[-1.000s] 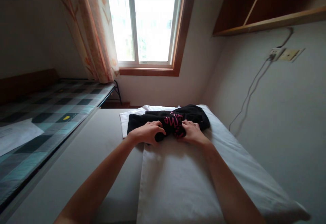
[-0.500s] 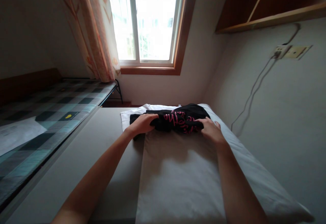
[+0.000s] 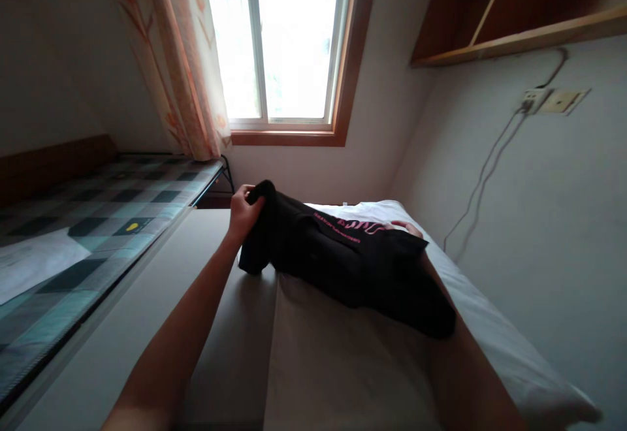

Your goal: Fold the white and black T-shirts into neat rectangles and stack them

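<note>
A black T-shirt (image 3: 337,255) with pink lettering is stretched between my hands, its near side drooping toward me over the white cloth (image 3: 343,366). My left hand (image 3: 245,211) is closed on its raised upper-left end, thumb on the near side. At the right end, my right hand (image 3: 407,228) grips the shirt from behind; the fabric covers most of that hand and part of the forearm. The shirt's left end hangs over the bare grey board surface (image 3: 215,326).
A bed with a checked mattress (image 3: 161,192) lies left, with a white paper (image 3: 39,261) on it. A curtain (image 3: 181,72) hangs by the window (image 3: 298,46). On the right wall are a wooden shelf (image 3: 519,42) and a socket (image 3: 533,100) with a cord.
The shirt has been lifted off the white cloth and spread open, its near part now hanging toward me. My left hand has moved up and left; the right has risen slightly.
</note>
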A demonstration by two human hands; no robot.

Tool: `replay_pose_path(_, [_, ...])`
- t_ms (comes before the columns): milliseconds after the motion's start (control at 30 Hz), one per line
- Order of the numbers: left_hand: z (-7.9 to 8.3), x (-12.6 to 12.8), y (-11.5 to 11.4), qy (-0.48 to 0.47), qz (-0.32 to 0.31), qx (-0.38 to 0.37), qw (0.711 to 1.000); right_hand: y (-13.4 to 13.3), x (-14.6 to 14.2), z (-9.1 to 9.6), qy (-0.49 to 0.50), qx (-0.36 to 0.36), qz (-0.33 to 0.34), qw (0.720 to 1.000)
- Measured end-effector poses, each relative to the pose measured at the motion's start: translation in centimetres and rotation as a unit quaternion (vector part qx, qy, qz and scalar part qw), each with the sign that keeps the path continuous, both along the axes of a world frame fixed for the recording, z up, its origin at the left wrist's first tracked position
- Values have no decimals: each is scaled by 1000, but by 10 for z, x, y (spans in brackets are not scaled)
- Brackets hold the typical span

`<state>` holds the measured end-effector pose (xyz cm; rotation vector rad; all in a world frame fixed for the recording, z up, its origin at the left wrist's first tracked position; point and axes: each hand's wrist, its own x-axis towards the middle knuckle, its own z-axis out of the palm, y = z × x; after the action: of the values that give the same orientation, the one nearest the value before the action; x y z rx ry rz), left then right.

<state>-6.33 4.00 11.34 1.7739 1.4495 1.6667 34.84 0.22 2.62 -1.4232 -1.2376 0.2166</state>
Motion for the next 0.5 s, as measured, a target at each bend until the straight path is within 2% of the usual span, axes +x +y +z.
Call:
replay_pose_path(100, [-16, 3, 3, 128, 58, 6, 990, 1, -4, -7, 32, -56, -50, 997])
replay_pose_path(133, [-18, 4, 2, 163, 39, 10, 986, -1, -8, -5, 36, -62, -69, 995])
replay_pose_path(200, [-20, 5, 1, 216, -67, 7, 974, -6, -18, 6, 26, -51, -68, 996])
replay_pose_path(267, [-22, 4, 1, 262, -194, -20, 945, -13, -33, 20, -7, -37, 13, 999])
replay_pose_path(333, [-26, 3, 2, 311, -269, -72, 909, -21, -49, 31, -50, -63, 138, 987])
replay_pose_path(433, [-35, 1, 3, 373, -295, -163, 864, -31, -65, 38, -139, -126, 285, 940])
replay_pose_path(500, [-39, -2, 3, 385, -295, -197, 852, -33, -69, 35, -194, -162, 320, 913])
